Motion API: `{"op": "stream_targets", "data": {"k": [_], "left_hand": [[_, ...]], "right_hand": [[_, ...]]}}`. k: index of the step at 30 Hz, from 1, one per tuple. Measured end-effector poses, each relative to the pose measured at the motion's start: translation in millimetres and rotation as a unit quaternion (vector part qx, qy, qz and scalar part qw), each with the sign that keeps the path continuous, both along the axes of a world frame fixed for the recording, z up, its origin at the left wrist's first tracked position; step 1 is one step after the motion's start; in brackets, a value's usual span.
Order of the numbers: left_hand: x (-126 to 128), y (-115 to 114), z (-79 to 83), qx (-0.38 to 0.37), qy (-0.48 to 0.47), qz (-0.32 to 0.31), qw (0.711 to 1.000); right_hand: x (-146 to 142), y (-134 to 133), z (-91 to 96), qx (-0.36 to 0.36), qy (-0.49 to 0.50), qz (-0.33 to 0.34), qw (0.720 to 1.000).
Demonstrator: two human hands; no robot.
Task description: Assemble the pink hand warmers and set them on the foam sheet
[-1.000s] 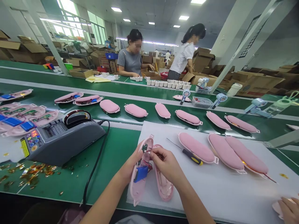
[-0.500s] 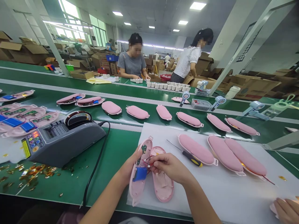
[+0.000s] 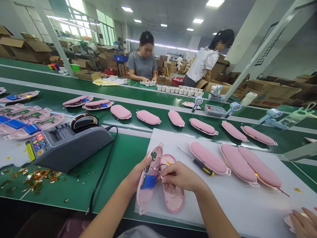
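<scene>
My left hand [image 3: 136,173] grips the edge of an open pink shell half [image 3: 146,193] that carries a blue battery [image 3: 148,181] and a small green circuit board [image 3: 154,155]. My right hand [image 3: 180,177] is closed in a pinch on thin wires and a small white connector [image 3: 162,178] beside the battery. A second empty pink shell half [image 3: 174,198] lies under my right hand on the white sheet [image 3: 230,201]. A yellow-and-black screwdriver [image 3: 201,166] rests just beyond my right hand.
Three closed pink cases [image 3: 236,162] lie on the sheet to the right. A grey tape dispenser [image 3: 61,142] with a black cable [image 3: 101,178] stands left. More pink cases ride the green conveyor [image 3: 148,117]. Another person's hand [image 3: 303,223] shows at bottom right; two people work across the line.
My right hand has slid down from near the circuit board toward the blue battery, still pinching the wires. The view shifted slightly.
</scene>
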State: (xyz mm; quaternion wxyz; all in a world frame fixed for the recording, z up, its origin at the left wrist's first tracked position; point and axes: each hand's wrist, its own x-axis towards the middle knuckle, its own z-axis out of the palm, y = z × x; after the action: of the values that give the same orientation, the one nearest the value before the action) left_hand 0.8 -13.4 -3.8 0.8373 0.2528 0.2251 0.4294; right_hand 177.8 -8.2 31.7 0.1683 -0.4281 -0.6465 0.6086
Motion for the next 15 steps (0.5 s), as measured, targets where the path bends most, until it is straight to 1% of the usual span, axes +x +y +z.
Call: {"op": "stream_targets", "data": {"k": [1, 3, 8, 11, 15], "left_hand": [[0.7, 0.0, -0.2, 0.004, -0.002, 0.000, 1.000], [2.0, 0.6, -1.7, 0.016, -0.006, -0.002, 1.000], [-0.7, 0.3, -3.8, 0.032, 0.016, 0.001, 0.999], [-5.7, -3.6, -0.4, 0.032, 0.012, -0.006, 0.999], [-8.5, -8.4, 5.2, 0.032, 0.016, -0.010, 0.999]], "right_hand": [[-1.9, 2.4, -0.6, -0.017, -0.005, -0.010, 1.000], [-6.5, 6.4, -0.6, -0.023, -0.012, -0.031, 0.999], [-16.8, 9.1, 7.8, -0.005, -0.014, -0.083, 0.996], [-18.6, 6.4, 12.3, 0.014, -0.017, -0.122, 0.992], [-20.1, 2.4, 12.0, 0.034, -0.018, -0.161, 0.986]]}}
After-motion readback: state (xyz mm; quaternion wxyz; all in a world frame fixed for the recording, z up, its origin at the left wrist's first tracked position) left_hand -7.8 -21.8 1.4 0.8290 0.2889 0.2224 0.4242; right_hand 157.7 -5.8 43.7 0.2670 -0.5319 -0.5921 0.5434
